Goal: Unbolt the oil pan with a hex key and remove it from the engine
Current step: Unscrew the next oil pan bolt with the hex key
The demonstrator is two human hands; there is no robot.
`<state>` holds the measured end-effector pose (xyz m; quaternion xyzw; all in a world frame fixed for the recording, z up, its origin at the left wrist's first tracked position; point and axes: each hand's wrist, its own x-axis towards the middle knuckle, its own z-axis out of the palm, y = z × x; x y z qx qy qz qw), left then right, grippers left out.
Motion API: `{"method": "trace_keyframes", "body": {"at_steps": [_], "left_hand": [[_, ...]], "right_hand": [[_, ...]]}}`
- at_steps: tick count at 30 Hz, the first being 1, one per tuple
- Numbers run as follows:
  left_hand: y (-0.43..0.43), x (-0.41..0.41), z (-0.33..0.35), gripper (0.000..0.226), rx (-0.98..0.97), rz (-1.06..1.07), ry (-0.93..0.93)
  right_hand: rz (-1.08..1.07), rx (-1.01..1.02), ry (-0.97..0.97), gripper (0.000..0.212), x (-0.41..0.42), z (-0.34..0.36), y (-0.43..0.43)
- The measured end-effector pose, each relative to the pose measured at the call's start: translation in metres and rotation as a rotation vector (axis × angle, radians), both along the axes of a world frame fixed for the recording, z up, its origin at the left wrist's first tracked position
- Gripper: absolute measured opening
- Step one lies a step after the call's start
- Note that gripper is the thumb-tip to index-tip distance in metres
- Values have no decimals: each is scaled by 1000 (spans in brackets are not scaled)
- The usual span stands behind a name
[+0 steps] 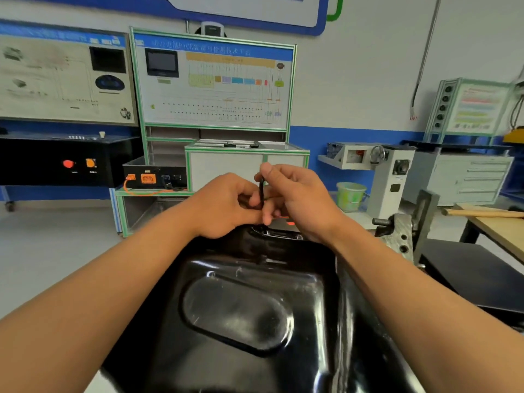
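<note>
Blurred boards (pixel 212 83), left hand (pixel 226 205), right hand (pixel 300 199) gripping hex key (pixel 261 191), tip hidden

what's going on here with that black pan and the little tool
A person works bare-handed over the far edge of a glossy black oil pan. The right grip pinches the top of a black hex key, held roughly upright; the left grip curls round its lower end. The key's tip is hidden, so whether it sits in a bolt is unclear. The pan is not yet lifted off.
</note>
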<state>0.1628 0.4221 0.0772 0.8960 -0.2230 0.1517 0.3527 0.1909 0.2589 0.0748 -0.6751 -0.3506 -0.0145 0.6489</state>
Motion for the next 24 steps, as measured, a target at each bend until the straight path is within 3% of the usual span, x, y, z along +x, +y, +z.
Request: {"method": "trace_keyframes", "body": {"at_steps": [5,8,11,15,18,21,24], "left_hand": [[-3,1,2,15,-22,-29,-5],[-4,1,1,2,-20,-63,-26],[-5,2,-1,3,-44,-66,-18],[-3,2,0,2,25,-47,-48],[-1,3,1,19,32,-45,-53],[-2,2,0,30,19,-37,-38],[-2,1,1,25,24,-54,-32]], "right_hand": [[-148,11,-123,10,-6,1,-2],[-201,-5,-192,18,-10,-4,-4],[-292,-20,-268,16,-10,-5,-4],[-402,-182,-477,35,-13,-9,1],[-376,-241,-566,35,-14,-8,0],[-301,-239,-555,31,-13,-8,-2],[-209,-193,-439,27,-11,-7,-4]]}}
